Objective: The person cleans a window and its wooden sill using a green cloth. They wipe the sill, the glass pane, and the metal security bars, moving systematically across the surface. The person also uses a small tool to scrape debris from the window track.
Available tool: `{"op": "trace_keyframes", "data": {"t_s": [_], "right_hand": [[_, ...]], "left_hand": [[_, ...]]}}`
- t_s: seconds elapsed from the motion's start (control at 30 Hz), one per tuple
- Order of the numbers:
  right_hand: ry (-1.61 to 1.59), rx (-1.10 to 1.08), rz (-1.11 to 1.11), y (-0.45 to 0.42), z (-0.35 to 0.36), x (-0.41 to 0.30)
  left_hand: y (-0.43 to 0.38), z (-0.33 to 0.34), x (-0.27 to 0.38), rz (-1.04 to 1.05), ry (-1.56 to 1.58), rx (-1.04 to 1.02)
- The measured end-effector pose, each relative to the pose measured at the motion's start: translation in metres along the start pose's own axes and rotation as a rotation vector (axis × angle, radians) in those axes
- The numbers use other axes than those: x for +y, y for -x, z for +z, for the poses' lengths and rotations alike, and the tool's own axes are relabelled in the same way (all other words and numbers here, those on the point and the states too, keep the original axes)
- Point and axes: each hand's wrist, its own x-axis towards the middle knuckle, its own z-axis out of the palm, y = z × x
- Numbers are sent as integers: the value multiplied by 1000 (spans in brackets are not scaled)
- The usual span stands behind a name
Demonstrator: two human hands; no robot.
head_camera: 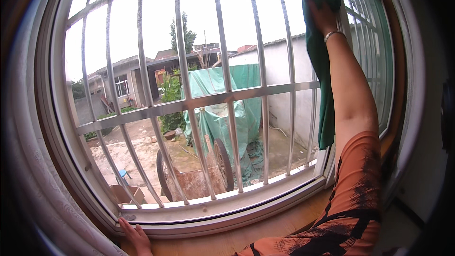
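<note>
Up at the right side of the window, my right hand (322, 16) presses a dark green cloth (321, 78) against the upright window frame. Most of the cloth hangs down below the hand, alongside my raised forearm. At the lower left corner, my left hand (137, 238) rests with its fingertips on the white bottom window frame (213, 225) and holds nothing. Metal security bars (227, 97) cross the opening. A glass sash (369, 42) stands at the right, behind my arm.
A wooden sill (227, 241) runs below the frame. A pale curtain (35, 170) hangs at the left. Beyond the bars are a two-wheeled cart (195, 181), a green tarpaulin (220, 113), a cardboard box (126, 193), a blue stool (123, 173) and a white wall (284, 64).
</note>
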Motion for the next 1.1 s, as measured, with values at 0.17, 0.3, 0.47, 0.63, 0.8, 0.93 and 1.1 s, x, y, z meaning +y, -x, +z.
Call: {"op": "trace_keyframes", "data": {"t_s": [0.17, 0.3, 0.47, 0.63, 0.8, 0.93, 1.1], "right_hand": [[60, 184, -178, -43, 42, -66], [44, 168, -285, 8, 39, -208], [-178, 160, -718, 24, 30, -259], [-132, 107, -272, -26, 61, -129], [203, -125, 212, -50, 12, -63], [93, -14, 222, -35, 21, -162], [-45, 18, -183, -5, 55, -347]], "left_hand": [[0, 5, 10, -19, -82, -24], [-1, 2, 6, -10, -59, -38], [-3, -6, 0, 6, 4, -73], [0, -15, 0, -4, 2, -85], [1, -4, 15, -15, -45, -91], [2, 0, 18, -30, -105, -81], [2, -8, 11, -33, -84, -86]]}}
